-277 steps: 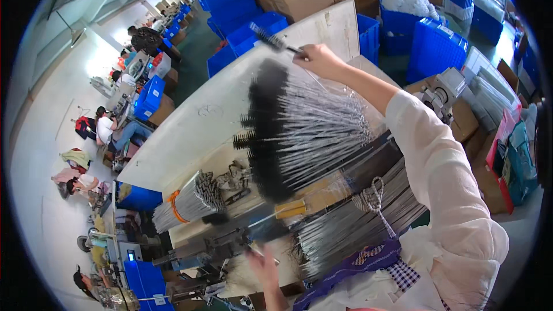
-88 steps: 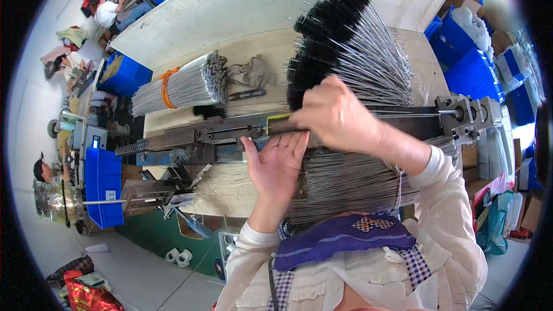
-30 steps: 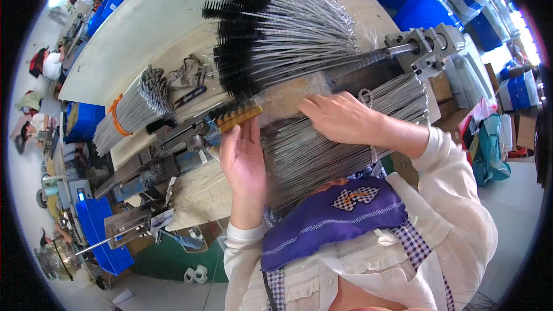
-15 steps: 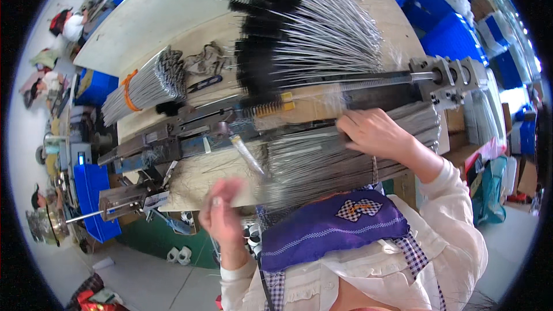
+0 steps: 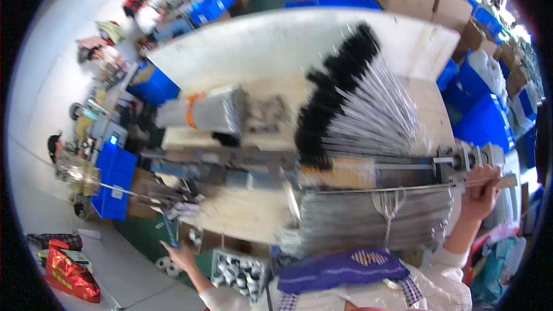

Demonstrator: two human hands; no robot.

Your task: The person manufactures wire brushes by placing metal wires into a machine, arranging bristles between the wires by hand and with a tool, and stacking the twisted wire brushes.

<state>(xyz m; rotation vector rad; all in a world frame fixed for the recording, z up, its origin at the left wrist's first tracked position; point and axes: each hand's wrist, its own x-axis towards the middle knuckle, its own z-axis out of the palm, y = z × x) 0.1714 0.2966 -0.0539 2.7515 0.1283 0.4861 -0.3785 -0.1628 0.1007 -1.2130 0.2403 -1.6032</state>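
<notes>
Because both hands (image 5: 483, 193) (image 5: 183, 257) blur, the right's grip is unclear

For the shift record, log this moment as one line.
left hand: open, near blue handle | right hand: at metal block, grip unclear | brushes: fanned on bench | banded rods: left of brushes

Shows black at brush heads (image 5: 320, 109), silver-grey along wire stems (image 5: 377, 109). Flashes orange at band (image 5: 191, 112) round grey wire bundle (image 5: 219, 108). Reads purple on bib (image 5: 322, 270), with pale stitched line (image 5: 345, 277) and checked patch (image 5: 368, 258); dark-and-white check on 2 straps (image 5: 411, 291). Turns red at floor bag (image 5: 72, 273), blue at bin (image 5: 115, 175).
</notes>
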